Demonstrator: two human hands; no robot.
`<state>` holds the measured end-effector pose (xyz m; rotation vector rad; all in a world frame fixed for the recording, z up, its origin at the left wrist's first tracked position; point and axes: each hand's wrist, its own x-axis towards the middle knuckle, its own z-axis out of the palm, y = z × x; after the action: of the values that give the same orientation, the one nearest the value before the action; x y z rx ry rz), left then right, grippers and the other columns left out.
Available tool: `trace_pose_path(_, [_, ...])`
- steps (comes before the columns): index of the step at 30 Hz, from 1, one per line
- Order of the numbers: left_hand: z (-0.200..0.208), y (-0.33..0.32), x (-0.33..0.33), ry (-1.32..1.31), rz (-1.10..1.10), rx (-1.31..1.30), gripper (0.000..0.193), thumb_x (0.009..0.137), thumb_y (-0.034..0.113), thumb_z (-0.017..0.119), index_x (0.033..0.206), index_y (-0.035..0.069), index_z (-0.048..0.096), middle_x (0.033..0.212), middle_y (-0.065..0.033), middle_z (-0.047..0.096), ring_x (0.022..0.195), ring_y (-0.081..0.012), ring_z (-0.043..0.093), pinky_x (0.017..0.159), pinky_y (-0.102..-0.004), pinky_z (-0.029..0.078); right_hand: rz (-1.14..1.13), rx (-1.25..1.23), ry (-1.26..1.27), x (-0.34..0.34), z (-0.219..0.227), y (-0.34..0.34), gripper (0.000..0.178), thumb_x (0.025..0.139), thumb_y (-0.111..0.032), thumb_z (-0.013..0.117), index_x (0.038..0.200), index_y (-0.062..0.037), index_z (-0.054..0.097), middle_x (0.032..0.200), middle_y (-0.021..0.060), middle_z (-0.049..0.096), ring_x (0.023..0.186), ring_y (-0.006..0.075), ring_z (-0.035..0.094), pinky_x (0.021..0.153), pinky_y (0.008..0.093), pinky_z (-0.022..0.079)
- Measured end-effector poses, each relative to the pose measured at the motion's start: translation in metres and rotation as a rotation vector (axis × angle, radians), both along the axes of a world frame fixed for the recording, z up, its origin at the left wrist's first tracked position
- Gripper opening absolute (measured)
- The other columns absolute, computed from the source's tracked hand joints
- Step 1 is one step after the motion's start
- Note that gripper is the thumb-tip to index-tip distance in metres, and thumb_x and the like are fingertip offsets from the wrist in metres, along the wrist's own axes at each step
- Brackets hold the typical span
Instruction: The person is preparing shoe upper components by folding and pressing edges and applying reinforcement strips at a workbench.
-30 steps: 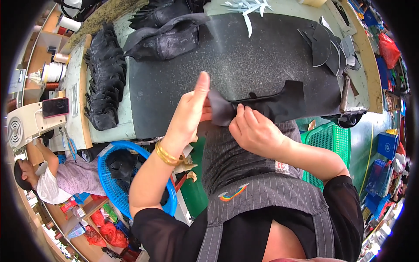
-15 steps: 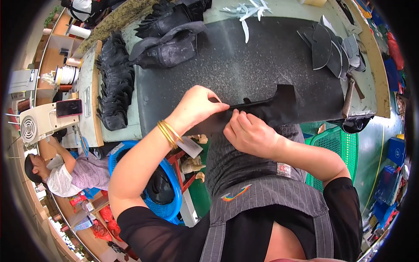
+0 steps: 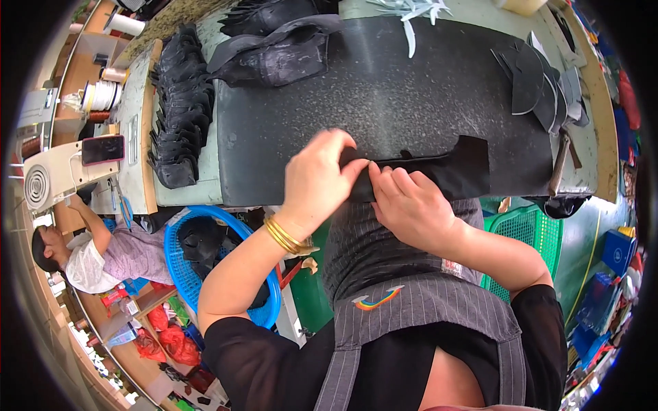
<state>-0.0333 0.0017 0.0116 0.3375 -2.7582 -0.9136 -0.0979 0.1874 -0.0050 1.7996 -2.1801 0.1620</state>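
I see the left hand, thumb up a second ago, now pinching the black piece at the mat's 5-to-6 o'clock edge beside the bunched right hand, so both seem at work.

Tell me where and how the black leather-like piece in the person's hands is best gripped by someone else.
Probably pinch the black leather-like piece by its broad, squared end, coming from the person's right. That end flares out uncovered over the dark board, while the left hand and right hand occupy the narrower stretch.
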Motion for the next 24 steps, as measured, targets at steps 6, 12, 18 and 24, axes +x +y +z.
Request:
trace_pose_path(6, [-0.009,0.010,0.038,0.327,-0.218,0.096,0.044,0.082,0.006,0.074,0.124,0.002,0.059,0.115,-0.0131,0.063,0.104,-0.0343,0.061,0.088,-0.0414,0.051,-0.093,0.142,-0.037,0.016,0.007,-0.014,0.039,0.081,-0.025,0.068,0.112,-0.0025,0.068,0.094,0.0024,0.057,0.086,0.0150,0.056,0.068,0.0280,0.046])
trace_pose_path(12, [-0.013,-0.002,0.032,0.133,-0.370,0.154,0.044,0.082,0.010,0.074,0.124,0.007,0.066,0.124,-0.0082,0.068,0.111,-0.0288,0.066,0.094,-0.0372,0.055,0.001,-0.176,-0.357,-0.012,0.014,0.015,0.036,0.071,-0.014,0.069,0.103,0.0018,0.065,0.102,0.0108,0.067,0.089,0.0221,0.067,0.070,0.0321,0.058])
trace_pose_path(18, [-0.015,-0.015,0.028,0.119,-0.469,0.078,0.026,0.086,0.009,0.066,0.112,0.009,0.073,0.123,-0.0060,0.069,0.113,-0.0261,0.066,0.093,-0.0347,0.055,0.150,-0.070,-0.377,-0.017,0.026,0.015,0.038,0.068,-0.003,0.073,0.104,0.0057,0.066,0.097,0.0154,0.070,0.088,0.0291,0.070,0.071,0.0366,0.059])
trace_pose_path(24, [-0.001,-0.012,0.033,0.189,-0.577,-0.294,0.051,0.074,0.041,0.073,0.105,0.000,0.071,0.121,-0.0083,0.068,0.113,-0.0270,0.063,0.090,-0.0376,0.053,0.098,-0.079,-0.480,-0.033,0.033,0.038,0.027,0.079,-0.008,0.072,0.103,0.0022,0.068,0.101,0.0132,0.070,0.091,0.0288,0.069,0.072,0.0370,0.058])
